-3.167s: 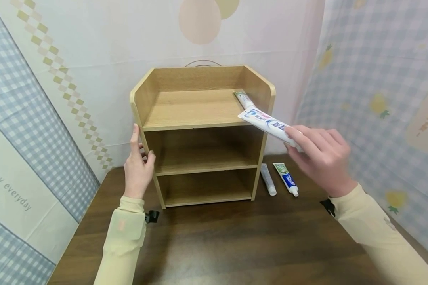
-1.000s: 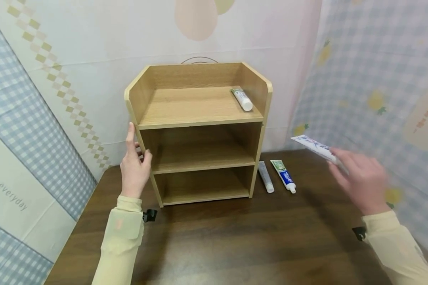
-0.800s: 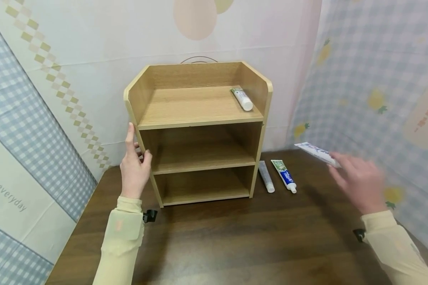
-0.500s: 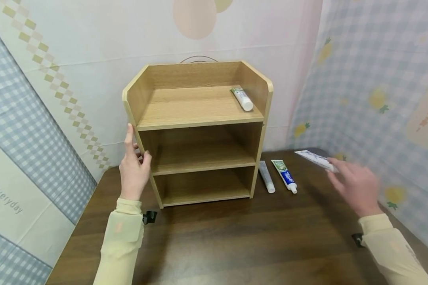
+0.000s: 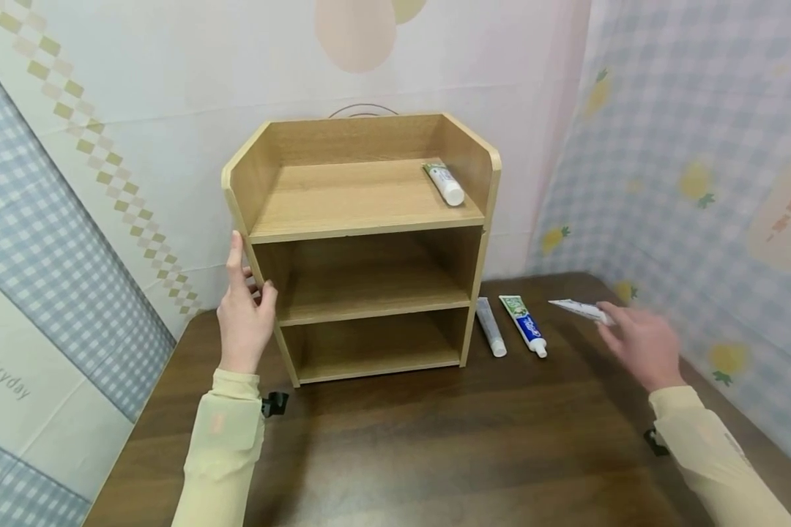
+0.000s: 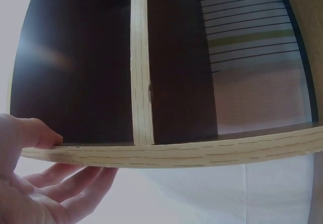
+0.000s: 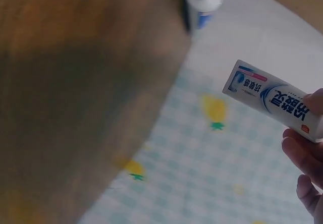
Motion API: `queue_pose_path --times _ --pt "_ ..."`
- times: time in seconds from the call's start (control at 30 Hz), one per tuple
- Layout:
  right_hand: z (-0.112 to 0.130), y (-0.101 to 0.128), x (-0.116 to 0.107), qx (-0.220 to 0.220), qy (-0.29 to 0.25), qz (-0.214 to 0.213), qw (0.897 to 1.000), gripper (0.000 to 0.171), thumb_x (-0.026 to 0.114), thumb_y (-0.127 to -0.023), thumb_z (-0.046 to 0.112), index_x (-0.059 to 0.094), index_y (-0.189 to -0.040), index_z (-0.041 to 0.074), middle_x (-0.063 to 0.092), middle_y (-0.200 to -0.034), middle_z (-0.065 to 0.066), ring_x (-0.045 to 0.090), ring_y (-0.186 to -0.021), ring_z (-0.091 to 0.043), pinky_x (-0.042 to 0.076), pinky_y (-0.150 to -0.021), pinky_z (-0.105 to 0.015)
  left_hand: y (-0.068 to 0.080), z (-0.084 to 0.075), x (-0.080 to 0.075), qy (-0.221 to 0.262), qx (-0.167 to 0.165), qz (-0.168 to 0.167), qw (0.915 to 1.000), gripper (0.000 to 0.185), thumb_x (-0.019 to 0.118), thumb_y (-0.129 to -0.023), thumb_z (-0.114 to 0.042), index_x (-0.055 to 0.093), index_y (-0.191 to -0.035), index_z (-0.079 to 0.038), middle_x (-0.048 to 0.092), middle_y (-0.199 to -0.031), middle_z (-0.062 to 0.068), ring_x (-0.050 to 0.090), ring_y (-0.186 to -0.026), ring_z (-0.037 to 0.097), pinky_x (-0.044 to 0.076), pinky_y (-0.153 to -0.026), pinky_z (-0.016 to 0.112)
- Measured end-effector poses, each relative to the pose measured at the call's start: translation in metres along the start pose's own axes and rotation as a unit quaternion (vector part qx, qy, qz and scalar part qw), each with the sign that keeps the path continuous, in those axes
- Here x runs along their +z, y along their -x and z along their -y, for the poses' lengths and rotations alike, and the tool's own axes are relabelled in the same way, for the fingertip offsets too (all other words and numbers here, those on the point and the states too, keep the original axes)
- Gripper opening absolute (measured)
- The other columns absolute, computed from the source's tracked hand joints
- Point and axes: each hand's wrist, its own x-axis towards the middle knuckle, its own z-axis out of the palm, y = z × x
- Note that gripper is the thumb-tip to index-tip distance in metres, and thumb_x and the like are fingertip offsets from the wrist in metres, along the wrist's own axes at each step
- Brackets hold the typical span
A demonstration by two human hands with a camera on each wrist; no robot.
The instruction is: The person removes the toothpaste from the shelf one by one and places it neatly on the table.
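Gripping the left front edge of the shelf (image 5: 359,241), the left hand (image 5: 244,322) sits at the left of centre in the head view, thumb on the inner face of the upright and fingers along the outside; the left-wrist view shows that thumb pressed on the board edge (image 6: 151,153) with the other fingers lying fairly straight beneath it. It looks like a steadying hold.

Moving right, the shelf fills the middle of the frame with 3 levels. On the top level, near its right wall, lies 1 small tube (image 5: 445,183), cap toward the front. The 2 lower levels show nothing in them.

Right of the shelf's foot, 2 tubes lie side by side on the table (image 5: 435,439): a pale tube (image 5: 491,337) just beside the shelf, and a green-and-blue tube (image 5: 523,325) next to it, both with caps toward the viewer.

At the right of the frame, the right hand (image 5: 639,344) pinches the white tube (image 5: 581,310) by its cap end, low over the table and well apart from the shelf; the right-wrist view shows fingers (image 7: 303,153) wrapped on that tube (image 7: 272,98), its flat end pointing away.

Judged from this, the step in hand is setting the white tube down beside the other 2. The next move would call for lowering it flat onto the wood, roughly parallel to its neighbours, before the fingers let go.
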Motion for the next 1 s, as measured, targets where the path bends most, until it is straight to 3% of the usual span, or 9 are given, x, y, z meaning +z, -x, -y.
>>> queue_pose_path --times 0.13,0.23,0.43,0.57,0.67,0.73,0.83,1.0 --pt "-0.003 0.010 0.010 0.013 0.005 0.029 0.999 0.032 0.073 -0.071 0.011 0.070 -0.102 0.006 0.071 -0.071 -0.017 0.042 -0.039 -0.020 0.023 -0.038 -0.028 0.001 0.001 0.000 -0.001 0.005 0.000 1.0000 0.077 0.050 -0.091 -0.006 0.016 -0.154 -0.033 0.061 -0.117 0.024 0.065 -0.090 0.040 0.048 -0.078 0.051" --pt "-0.003 0.015 0.014 0.026 0.006 0.052 0.998 0.032 0.075 -0.070 0.011 0.070 -0.102 0.007 0.070 -0.071 -0.017 0.038 -0.039 -0.018 0.024 -0.038 -0.028 0.000 0.000 0.001 -0.001 0.008 0.001 1.0000 0.077 0.050 -0.091 -0.006 0.016 -0.154 -0.033 0.061 -0.116 0.024 0.065 -0.090 0.040 0.048 -0.078 0.052" --pt "-0.005 0.021 0.017 0.074 -0.005 0.131 0.989 0.035 0.079 -0.071 0.012 0.069 -0.104 0.008 0.070 -0.076 -0.020 0.045 -0.044 -0.022 0.030 -0.040 -0.034 0.000 -0.002 0.000 0.000 -0.002 0.002 1.0000 0.077 0.051 -0.091 -0.006 0.016 -0.154 -0.034 0.061 -0.115 0.024 0.065 -0.090 0.040 0.048 -0.079 0.053" --pt "-0.008 0.022 0.019 0.081 -0.008 0.179 0.981 0.033 0.076 -0.074 0.014 0.068 -0.105 0.007 0.070 -0.077 -0.019 0.050 -0.048 -0.025 0.033 -0.043 -0.036 0.000 -0.001 0.000 -0.001 -0.002 0.000 1.0000 0.077 0.051 -0.091 -0.006 0.016 -0.154 -0.034 0.060 -0.116 0.025 0.065 -0.092 0.041 0.048 -0.080 0.053" --pt "-0.010 0.021 0.021 0.084 -0.015 0.242 0.966 0.034 0.074 -0.077 0.018 0.067 -0.108 0.006 0.071 -0.082 -0.019 0.059 -0.058 -0.031 0.039 -0.049 -0.042 0.000 0.001 0.000 -0.002 0.000 -0.002 1.0000 0.076 0.050 -0.091 -0.007 0.017 -0.154 -0.033 0.060 -0.117 0.025 0.065 -0.093 0.042 0.048 -0.080 0.054" --pt "-0.010 0.020 0.024 0.091 -0.018 0.299 0.950 0.037 0.074 -0.079 0.021 0.066 -0.112 0.005 0.072 -0.087 -0.020 0.064 -0.067 -0.034 0.043 -0.056 -0.046 0.000 0.001 0.000 -0.003 -0.003 -0.003 1.0000 0.076 0.050 -0.092 -0.007 0.017 -0.154 -0.034 0.060 -0.117 0.025 0.065 -0.093 0.042 0.048 -0.080 0.054" --pt "-0.009 0.020 0.027 0.103 -0.023 0.359 0.927 0.043 0.073 -0.081 0.024 0.065 -0.117 0.003 0.071 -0.090 -0.023 0.063 -0.067 -0.032 0.043 -0.056 -0.046 0.001 0.001 0.000 -0.005 -0.009 -0.002 1.0000 0.075 0.051 -0.092 -0.008 0.017 -0.153 -0.035 0.061 -0.117 0.025 0.065 -0.094 0.042 0.049 -0.080 0.054" --pt "-0.008 0.023 0.034 0.113 -0.029 0.378 0.918 0.046 0.074 -0.080 0.024 0.064 -0.120 0.002 0.069 -0.093 -0.027 0.061 -0.063 -0.029 0.042 -0.049 -0.042 0.001 0.000 0.000 -0.005 -0.012 0.005 0.9999 0.076 0.051 -0.092 -0.008 0.016 -0.154 -0.035 0.060 -0.119 0.026 0.065 -0.094 0.041 0.049 -0.080 0.054"
